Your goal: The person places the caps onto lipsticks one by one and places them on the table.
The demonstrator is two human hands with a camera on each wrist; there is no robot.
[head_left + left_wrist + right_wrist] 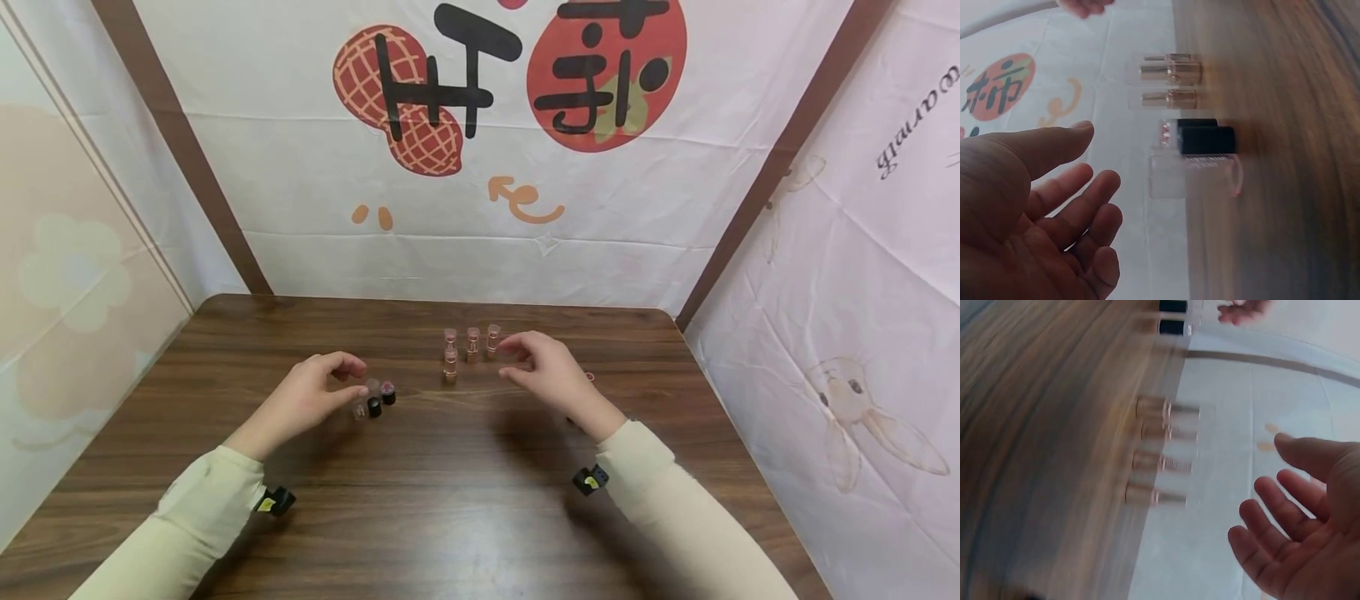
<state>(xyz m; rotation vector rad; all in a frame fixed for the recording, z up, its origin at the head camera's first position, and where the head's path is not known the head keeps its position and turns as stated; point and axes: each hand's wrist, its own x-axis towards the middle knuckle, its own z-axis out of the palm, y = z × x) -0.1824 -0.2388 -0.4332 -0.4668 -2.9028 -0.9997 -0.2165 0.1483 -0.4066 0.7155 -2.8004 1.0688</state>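
Note:
Fingers apart and holding nothing, my left hand (303, 390) hovers just left of a small cluster of tubes. In it are a black-bottomed tube (375, 407), a second one with a pinkish top (387, 393) and a clear tube (1169, 177) with a pink rim. Several lipstick-like tubes (450, 364) with rose-gold bases and clear tops stand upright near the table's middle. My right hand (546, 371) is in the air beside the rightmost rose-gold tube (492, 340), fingers loosely bent. In the right wrist view, nothing lies between its thumb and fingers (1266, 519).
The brown wood-grain table (465, 492) ends at a printed white curtain (300, 208) behind the tubes. A small red-rimmed thing (590, 377) shows just past my right wrist, partly hidden. Curtains also hang on the left and right sides.

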